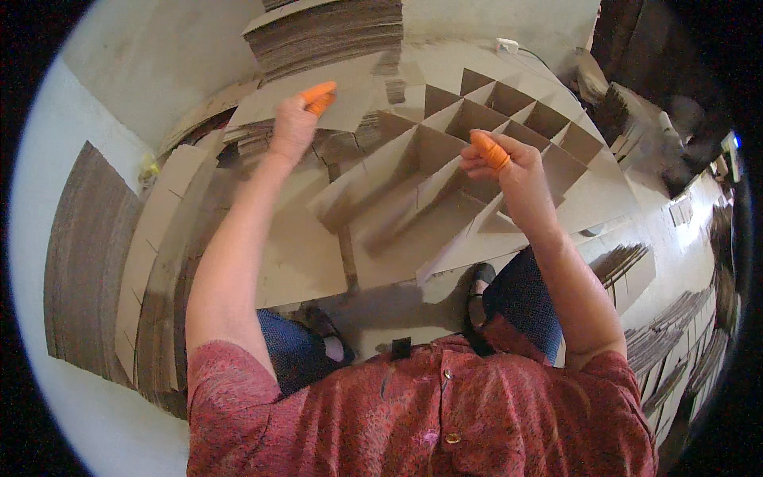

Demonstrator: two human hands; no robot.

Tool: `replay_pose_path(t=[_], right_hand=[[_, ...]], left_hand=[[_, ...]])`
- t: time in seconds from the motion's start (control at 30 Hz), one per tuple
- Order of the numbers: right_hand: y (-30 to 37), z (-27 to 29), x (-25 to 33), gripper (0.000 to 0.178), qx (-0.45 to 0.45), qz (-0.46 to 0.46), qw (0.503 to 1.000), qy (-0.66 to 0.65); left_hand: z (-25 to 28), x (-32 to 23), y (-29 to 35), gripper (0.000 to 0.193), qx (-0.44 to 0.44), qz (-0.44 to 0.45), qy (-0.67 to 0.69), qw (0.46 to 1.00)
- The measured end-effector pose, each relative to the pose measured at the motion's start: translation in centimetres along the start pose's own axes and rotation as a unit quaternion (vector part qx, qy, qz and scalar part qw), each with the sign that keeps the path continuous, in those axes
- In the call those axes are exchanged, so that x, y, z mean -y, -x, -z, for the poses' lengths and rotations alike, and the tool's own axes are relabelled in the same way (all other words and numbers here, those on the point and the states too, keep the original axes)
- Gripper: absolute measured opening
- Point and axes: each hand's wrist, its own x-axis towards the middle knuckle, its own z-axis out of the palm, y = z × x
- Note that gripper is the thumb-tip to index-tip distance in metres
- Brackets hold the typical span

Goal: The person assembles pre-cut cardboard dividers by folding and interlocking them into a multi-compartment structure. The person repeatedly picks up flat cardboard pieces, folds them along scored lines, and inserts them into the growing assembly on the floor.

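Note:
My left hand [297,123] reaches out over a flat cardboard sheet [350,94] on a stack at the back. Two of its fingers wear orange covers and are stretched out, with nothing visible in them. My right hand [513,161], an orange cover on its thumb, is closed above a cardboard divider grid [421,151]. Whether it grips a strip's edge cannot be made out. Crossed upright strips form the grid's several cells at the far side. Nearer me, longer strips [457,230] stand slanted, spaced apart.
The grid rests on a cardboard-covered work surface [298,262]. A tall stack of cardboard [326,36] stands against the back wall. More stacked sheets [87,262] lean at the left. Slotted strips [675,326] lie in piles at the right. A white socket box [506,46] trails a cable.

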Motion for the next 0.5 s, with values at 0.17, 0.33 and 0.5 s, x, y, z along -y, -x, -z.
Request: replay_pose_path(t=[0.17, 0.33, 0.5], right_hand=[[1.1, 0.6, -0.4, 0.032, -0.025, 0.076, 0.973, 0.215], [4.4, 1.5, 3.2, 0.023, -0.112, -0.072, 0.991, -0.024], [8.2, 2.6, 3.1, 0.018, -0.045, 0.072, 0.983, 0.164]], left_hand=[[-4.5, -8.6, 7.5, 0.036, 0.094, -0.301, 0.077, 0.946], [-2.5, -6.5, 8.0, 0.039, -0.058, 0.001, 0.142, 0.988], [1.9, -0.9, 5.7, 0.029, -0.012, 0.144, 0.234, 0.961]])
